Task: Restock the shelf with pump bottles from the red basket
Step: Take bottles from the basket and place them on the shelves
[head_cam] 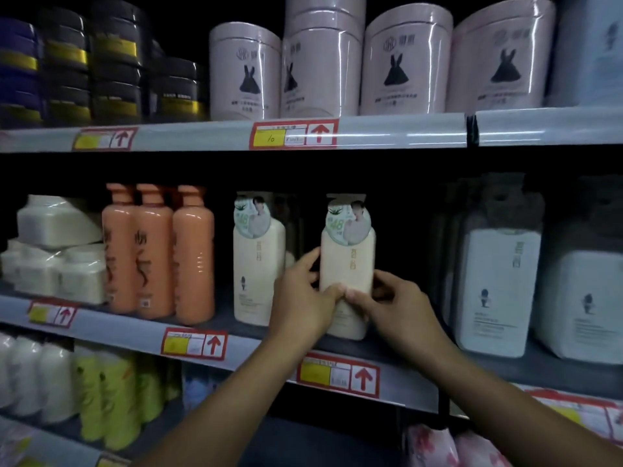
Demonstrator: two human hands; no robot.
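**Squaring up a cream bottle on the middle shelf**

Our two forearms reach up from the bottom of the view, and both hands meet on one cream pump bottle [347, 264] standing on the middle shelf [141, 335]. Our left hand [303, 298] wraps the bottle's left edge, fingers up along the side and thumb across the lower front. Our right hand [394, 301] pinches the lower right corner, its thumb tip almost touching the left thumb. Both hands are closed on the bottle, neither one loose or spread.

We judge the two-sided hold is there to turn the label forward and slide the base back, since the bottle already stands upright just behind the shelf edge. A matching cream bottle [258, 261] stands to its left with a gap between them, so we seem to be starting the next column of the same product. Orange pump bottles [158, 254] fill the row further left, and white bottles [499, 288] stand to the right, well apart.

Our red basket is not in view, so we cannot tell how many bottles remain to go up. Price tags [338, 374] with red arrows sit on the shelf lip directly under the bottle.
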